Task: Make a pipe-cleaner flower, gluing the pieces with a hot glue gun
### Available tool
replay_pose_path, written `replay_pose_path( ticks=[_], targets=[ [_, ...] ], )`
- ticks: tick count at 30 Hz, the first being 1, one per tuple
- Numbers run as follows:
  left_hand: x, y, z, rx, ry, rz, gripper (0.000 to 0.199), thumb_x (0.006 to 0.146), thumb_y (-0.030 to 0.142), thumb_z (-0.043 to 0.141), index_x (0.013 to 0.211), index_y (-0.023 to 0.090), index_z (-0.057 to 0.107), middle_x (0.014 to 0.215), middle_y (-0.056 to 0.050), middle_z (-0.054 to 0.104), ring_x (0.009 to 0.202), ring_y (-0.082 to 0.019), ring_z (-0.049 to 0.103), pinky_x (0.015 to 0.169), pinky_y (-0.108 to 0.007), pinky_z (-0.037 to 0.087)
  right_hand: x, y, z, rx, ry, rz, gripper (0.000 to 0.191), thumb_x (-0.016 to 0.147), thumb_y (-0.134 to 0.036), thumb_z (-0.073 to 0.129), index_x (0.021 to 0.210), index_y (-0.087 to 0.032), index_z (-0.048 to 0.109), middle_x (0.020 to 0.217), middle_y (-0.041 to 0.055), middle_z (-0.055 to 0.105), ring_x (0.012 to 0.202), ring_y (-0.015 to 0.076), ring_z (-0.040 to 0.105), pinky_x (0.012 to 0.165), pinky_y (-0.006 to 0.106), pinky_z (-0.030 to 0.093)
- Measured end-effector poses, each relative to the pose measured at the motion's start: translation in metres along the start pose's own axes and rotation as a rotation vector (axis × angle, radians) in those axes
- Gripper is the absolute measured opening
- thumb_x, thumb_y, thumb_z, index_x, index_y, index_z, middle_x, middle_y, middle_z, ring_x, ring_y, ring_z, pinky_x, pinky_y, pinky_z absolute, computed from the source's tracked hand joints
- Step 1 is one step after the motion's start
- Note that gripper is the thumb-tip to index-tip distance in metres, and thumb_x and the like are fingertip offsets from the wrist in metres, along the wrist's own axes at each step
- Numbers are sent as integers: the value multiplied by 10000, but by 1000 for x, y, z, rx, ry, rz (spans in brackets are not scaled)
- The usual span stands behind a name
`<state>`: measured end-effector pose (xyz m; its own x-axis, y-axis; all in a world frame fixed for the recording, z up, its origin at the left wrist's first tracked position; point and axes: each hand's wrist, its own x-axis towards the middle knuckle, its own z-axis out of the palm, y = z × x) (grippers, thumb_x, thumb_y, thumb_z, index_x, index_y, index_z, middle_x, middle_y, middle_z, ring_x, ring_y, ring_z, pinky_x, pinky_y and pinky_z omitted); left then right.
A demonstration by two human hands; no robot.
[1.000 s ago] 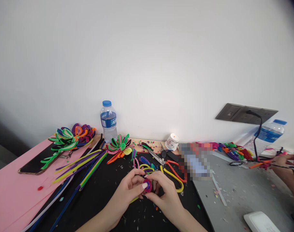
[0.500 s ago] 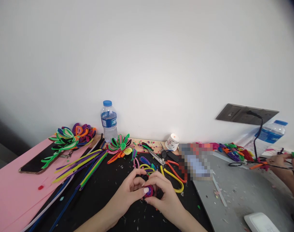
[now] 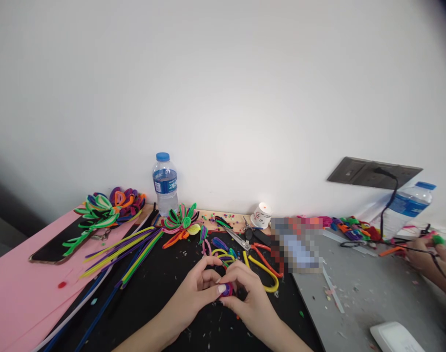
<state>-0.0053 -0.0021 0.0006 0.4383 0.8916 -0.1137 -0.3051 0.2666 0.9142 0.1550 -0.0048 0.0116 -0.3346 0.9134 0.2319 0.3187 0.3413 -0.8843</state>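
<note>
Both my hands meet low in the middle of the head view, over the black mat (image 3: 142, 308). Between them is a small coil of purple and magenta pipe cleaner (image 3: 227, 290). My left hand (image 3: 197, 288) pinches it with the thumb lying across its face. From the other side, my right hand (image 3: 246, 293) grips its edge between thumb and fingers. The coil's back is hidden by my fingers. Just beyond my fingertips lie looped pipe cleaners (image 3: 223, 249) in purple, yellow and green, and scissors (image 3: 268, 261) with orange and yellow handles.
A pipe-cleaner flower (image 3: 182, 222) and loose pipe cleaners (image 3: 135, 254) lie left. Farther left is a phone (image 3: 54, 244) on pink sheets (image 3: 21, 283). A water bottle (image 3: 165, 186) and paper cup (image 3: 261, 215) stand by the wall. Another person's hand (image 3: 428, 254) works at right near a black cable (image 3: 387, 210).
My hands hold nearly the same pose, and the coil has turned slightly between my fingers. At the right, the other person's hand has shifted a little left with its green piece.
</note>
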Motion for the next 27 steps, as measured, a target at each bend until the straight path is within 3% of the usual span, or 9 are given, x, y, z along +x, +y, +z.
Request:
replay_pose_path(
  ticks=[19, 23, 27],
  targets=[
    [4, -3, -1, -2, 1, -16, 328, 725, 216, 649, 978, 196, 442, 696, 23, 591, 677, -135, 538, 635, -253, 347, 1, 5, 0, 33, -28, -2, 185, 631, -55, 689, 763, -158, 612, 709, -13, 478, 643, 136, 451, 549, 228, 351],
    [4, -4, -1, -15, 5, -17, 301, 742, 227, 637, 974, 200, 449, 723, 12, 603, 679, -133, 542, 626, -251, 355, 3, 4, -3, 35, -52, -10, 272, 604, -66, 711, 833, -173, 612, 767, -3, 492, 632, 130, 443, 518, 217, 345],
    [4, -5, -2, -4, 26, -10, 287, 744, 218, 640, 971, 200, 465, 713, 14, 607, 698, -131, 547, 641, -244, 360, 4, 3, -5, -3, -31, -3, 193, 645, -48, 671, 782, -171, 612, 704, -17, 472, 614, 126, 430, 531, 223, 341]
  ],
)
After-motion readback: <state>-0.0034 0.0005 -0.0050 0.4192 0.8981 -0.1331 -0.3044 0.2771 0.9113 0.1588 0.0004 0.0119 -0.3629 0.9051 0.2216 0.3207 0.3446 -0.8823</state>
